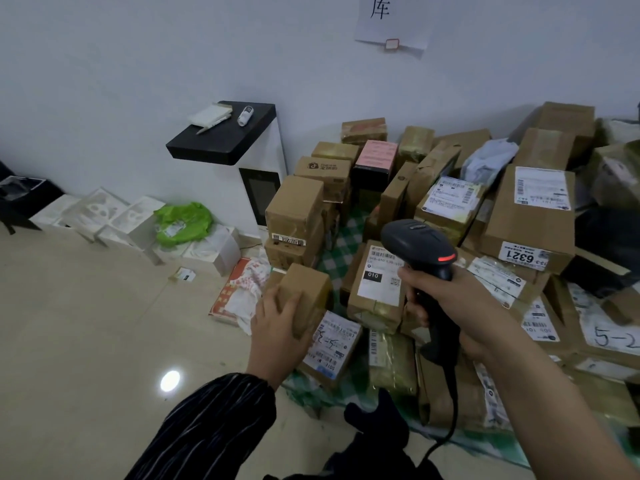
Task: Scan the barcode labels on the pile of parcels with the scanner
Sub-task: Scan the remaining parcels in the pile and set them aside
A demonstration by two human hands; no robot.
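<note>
1. Far left by the wall sat a black bin (pixel 20 195), its inside too dark to make out, and beside it a row of white foam packing pieces (pixel 100 216) on the tiled floor (pixel 86 323).
2. A bright green plastic bag (pixel 181 221) with a small label lay on top of the white pieces, tied shut, so I could not tell what it held.
3. A white cabinet (pixel 263 188) with a black top stood against the wall; on the top lay a white pad, a pen and a small white device.
4. The left hand (pixel 277 323), striped sleeve behind it, gripped a small brown carton (pixel 304 296) at the near-left edge of the pile, fingers spread over its top and side.
5. The pile of parcels (pixel 450 209) lay on a green checked cloth (pixel 341 244), mostly taped brown cartons, many with white barcode labels face up; all were closed.
6. The right hand (pixel 446 303) was wrapped tight round the handle of the black scanner (pixel 420 251), whose head pointed at the cartons with a red light glowing on it, just beside a labelled carton marked "010" (pixel 377 282).
7. Further right a big carton (pixel 530 220) bore a "6321" tag.
</note>
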